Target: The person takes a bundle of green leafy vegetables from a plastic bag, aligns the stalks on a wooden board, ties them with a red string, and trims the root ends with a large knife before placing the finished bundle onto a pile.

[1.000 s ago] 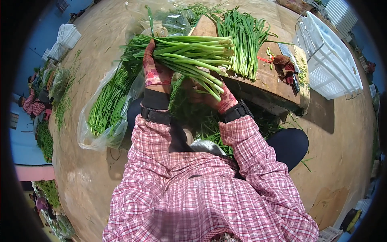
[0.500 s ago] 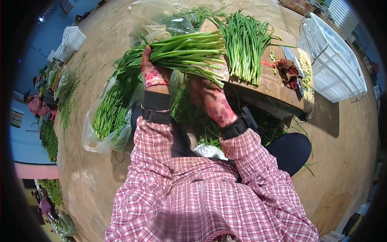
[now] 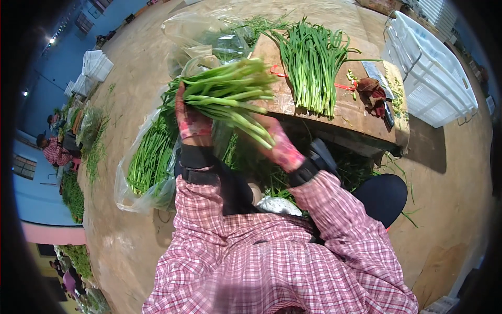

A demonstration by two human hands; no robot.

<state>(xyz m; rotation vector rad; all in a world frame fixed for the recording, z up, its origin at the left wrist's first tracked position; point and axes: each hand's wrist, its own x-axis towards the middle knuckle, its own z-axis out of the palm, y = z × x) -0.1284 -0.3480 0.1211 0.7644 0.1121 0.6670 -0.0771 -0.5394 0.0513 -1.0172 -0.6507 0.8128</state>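
Observation:
My left hand (image 3: 193,121), in a floral-patterned glove, is closed round a loose bunch of garlic chives (image 3: 225,91). Their pale stem ends point right and fan out in front of me. Close below those ends is my right hand (image 3: 282,146), gloved the same way; its fingers are smeared by motion and partly behind the stems, so their grip does not show. A second bunch of garlic chives (image 3: 314,73) lies on the low wooden table (image 3: 361,123), with a red tie (image 3: 345,87) running under it.
A knife (image 3: 375,74) and a dark red cloth (image 3: 371,94) lie at the table's right. Beyond stand white plastic crates (image 3: 431,78). At left, a clear bag (image 3: 121,191) holds more greens; another plastic bag (image 3: 183,34) lies farther off. Co-workers sit at far left.
The bunch in my left hand has shifted left and slightly down, its stem ends now off the table bunch and tilted lower. My right hand has moved slightly down.

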